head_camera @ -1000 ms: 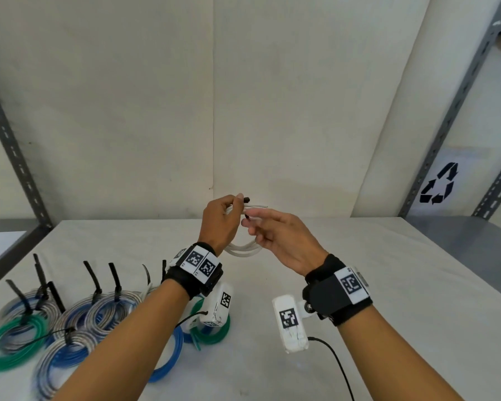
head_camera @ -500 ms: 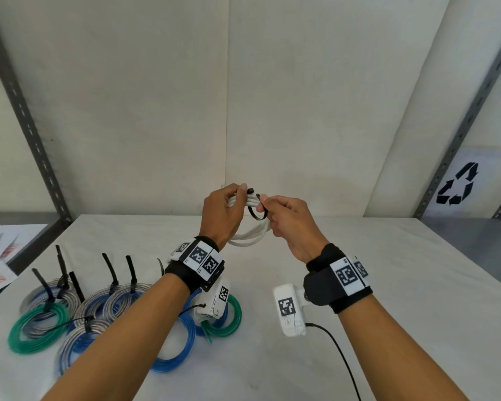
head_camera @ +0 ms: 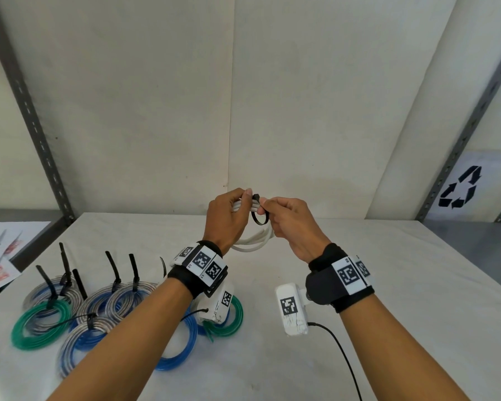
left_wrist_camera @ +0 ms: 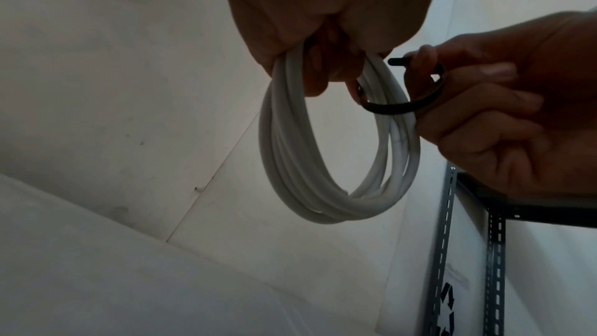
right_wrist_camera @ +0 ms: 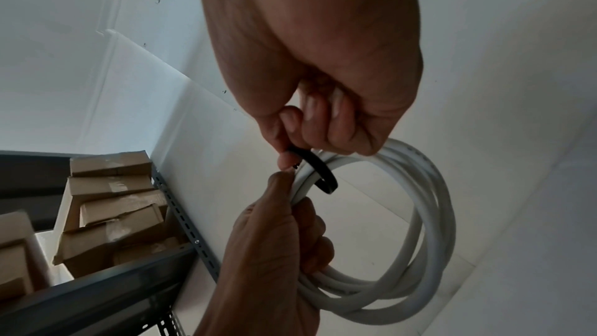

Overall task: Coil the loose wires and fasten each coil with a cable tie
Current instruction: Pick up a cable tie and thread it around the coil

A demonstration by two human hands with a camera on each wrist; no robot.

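Left hand (head_camera: pixel 224 218) grips the springy white coil (head_camera: pixel 255 241) at its top while right hand (head_camera: pixel 291 224) pinches the stiff black cable tie (head_camera: pixel 260 219) looped beside that grip.

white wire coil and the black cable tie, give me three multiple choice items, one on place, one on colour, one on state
1. Where is the white wire coil?
A. lying on the table
B. held in the air above the table
C. on the shelf

2. What colour is the cable tie being fitted on it?
A. black
B. green
C. blue

3. How does the tie sit now?
A. pulled tight on the strands
B. a loose loop around the strands
C. lying straight, apart from the coil

Answers: 1 B, the left hand grips its top while it hangs free. 2 A, a dark band in every view. 3 B, the left wrist view shows a gap inside the loop that the right hand pinches.
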